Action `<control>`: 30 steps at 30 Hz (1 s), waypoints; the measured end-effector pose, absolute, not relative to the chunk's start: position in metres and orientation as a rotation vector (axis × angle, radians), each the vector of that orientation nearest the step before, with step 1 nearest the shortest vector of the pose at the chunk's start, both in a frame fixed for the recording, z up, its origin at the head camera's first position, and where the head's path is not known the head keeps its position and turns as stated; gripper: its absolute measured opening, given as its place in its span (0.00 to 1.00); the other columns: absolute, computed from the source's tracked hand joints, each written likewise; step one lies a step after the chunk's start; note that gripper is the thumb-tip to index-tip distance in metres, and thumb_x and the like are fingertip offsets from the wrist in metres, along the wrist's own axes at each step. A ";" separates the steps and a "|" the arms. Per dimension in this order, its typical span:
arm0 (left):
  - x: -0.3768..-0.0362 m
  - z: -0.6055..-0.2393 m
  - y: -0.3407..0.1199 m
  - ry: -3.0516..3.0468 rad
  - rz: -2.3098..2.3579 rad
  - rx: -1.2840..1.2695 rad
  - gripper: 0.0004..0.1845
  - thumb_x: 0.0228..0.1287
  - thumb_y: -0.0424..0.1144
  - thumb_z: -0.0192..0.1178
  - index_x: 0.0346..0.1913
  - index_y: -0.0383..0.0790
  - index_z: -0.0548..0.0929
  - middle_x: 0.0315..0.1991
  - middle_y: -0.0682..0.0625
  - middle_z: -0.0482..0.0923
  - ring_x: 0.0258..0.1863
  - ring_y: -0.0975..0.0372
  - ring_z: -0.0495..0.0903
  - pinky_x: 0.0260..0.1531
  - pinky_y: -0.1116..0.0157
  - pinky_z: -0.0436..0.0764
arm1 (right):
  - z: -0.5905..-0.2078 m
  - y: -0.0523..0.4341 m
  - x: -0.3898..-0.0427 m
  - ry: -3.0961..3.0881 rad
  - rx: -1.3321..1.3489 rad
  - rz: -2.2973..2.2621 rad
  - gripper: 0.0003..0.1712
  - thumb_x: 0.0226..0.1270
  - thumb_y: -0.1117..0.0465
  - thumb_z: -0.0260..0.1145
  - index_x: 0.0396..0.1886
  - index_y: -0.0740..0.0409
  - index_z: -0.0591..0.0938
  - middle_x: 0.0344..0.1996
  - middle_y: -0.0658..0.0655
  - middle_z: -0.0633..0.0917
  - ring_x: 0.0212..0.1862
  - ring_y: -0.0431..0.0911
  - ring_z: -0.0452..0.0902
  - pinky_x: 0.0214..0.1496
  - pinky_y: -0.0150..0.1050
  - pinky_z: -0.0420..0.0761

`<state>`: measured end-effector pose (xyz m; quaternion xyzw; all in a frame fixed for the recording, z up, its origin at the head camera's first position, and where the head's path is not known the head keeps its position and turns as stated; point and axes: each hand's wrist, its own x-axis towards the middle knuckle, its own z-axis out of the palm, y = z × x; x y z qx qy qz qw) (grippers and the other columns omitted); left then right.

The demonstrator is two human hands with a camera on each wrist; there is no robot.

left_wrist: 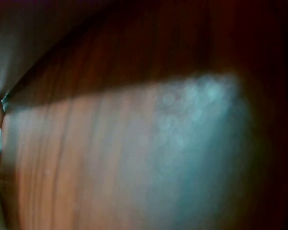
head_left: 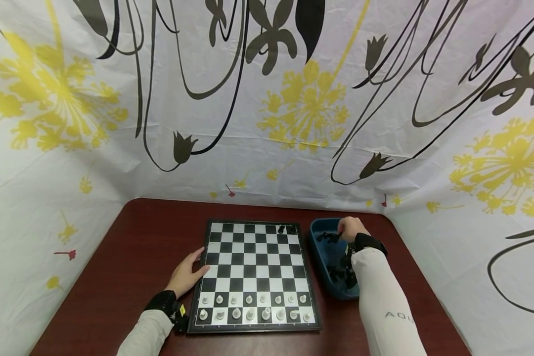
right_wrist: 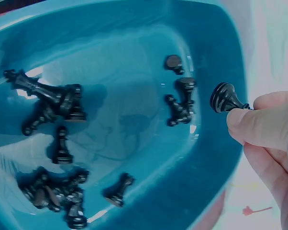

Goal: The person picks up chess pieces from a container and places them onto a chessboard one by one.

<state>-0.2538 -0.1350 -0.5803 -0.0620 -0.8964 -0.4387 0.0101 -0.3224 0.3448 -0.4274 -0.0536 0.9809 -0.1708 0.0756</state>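
In the head view my left hand (head_left: 186, 273) rests at the left edge of the chessboard (head_left: 250, 258), thumb over the rim and fingers extended. White chess pieces (head_left: 250, 313) stand in two rows along the board's near side. At its far right corner sit two black chess pieces (head_left: 281, 229). My right hand (right_wrist: 273, 129) is over the far end of a blue tray (right_wrist: 120, 62), pinching a black chess piece (right_wrist: 225, 98) between thumb and fingers. The fingertips hide this piece's top. Several other black chess pieces (right_wrist: 62, 146) lie loose in the tray.
A dark red-brown table (head_left: 155, 232) carries the board, with the tray just right of it. Behind and beside the table hangs a white cloth (head_left: 231, 173) with flower prints. The left wrist view shows mostly blurred wood surface (left_wrist: 86, 167).
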 end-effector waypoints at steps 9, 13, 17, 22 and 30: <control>-0.254 -0.581 -0.134 -2.803 -1.326 -0.198 0.36 0.57 0.51 0.61 0.66 0.40 0.63 0.60 0.38 0.66 0.55 0.49 0.70 0.55 0.48 0.66 | -0.413 0.345 -0.328 2.957 -0.151 -0.465 0.11 0.48 0.75 0.65 0.34 0.66 0.81 0.36 0.64 0.81 0.35 0.52 0.75 0.32 0.42 0.77; -0.254 -0.582 -0.134 -2.811 -1.320 -0.192 0.37 0.57 0.52 0.60 0.66 0.40 0.63 0.60 0.38 0.66 0.55 0.49 0.71 0.55 0.48 0.66 | -0.408 0.343 -0.328 2.957 -0.137 -0.451 0.11 0.51 0.74 0.65 0.37 0.67 0.81 0.37 0.65 0.81 0.35 0.53 0.76 0.33 0.43 0.77; -0.254 -0.582 -0.135 -2.804 -1.325 -0.193 0.37 0.57 0.53 0.60 0.66 0.40 0.63 0.60 0.38 0.67 0.55 0.49 0.71 0.55 0.48 0.66 | -0.403 0.339 -0.327 2.961 -0.118 -0.420 0.11 0.53 0.72 0.65 0.38 0.67 0.81 0.36 0.64 0.82 0.35 0.52 0.77 0.34 0.44 0.78; -0.253 -0.582 -0.135 -2.794 -1.347 -0.196 0.37 0.56 0.53 0.61 0.66 0.41 0.63 0.61 0.39 0.66 0.55 0.49 0.70 0.55 0.48 0.67 | -0.402 0.338 -0.330 2.982 -0.168 -0.407 0.09 0.55 0.70 0.65 0.37 0.66 0.82 0.34 0.63 0.83 0.33 0.51 0.77 0.34 0.46 0.78; -0.252 -0.580 -0.135 -2.795 -1.367 -0.181 0.36 0.57 0.51 0.61 0.66 0.41 0.63 0.61 0.39 0.65 0.56 0.49 0.70 0.56 0.48 0.66 | -0.400 0.319 -0.336 3.021 -0.267 -0.428 0.11 0.55 0.67 0.66 0.38 0.66 0.82 0.36 0.64 0.82 0.37 0.54 0.78 0.38 0.47 0.78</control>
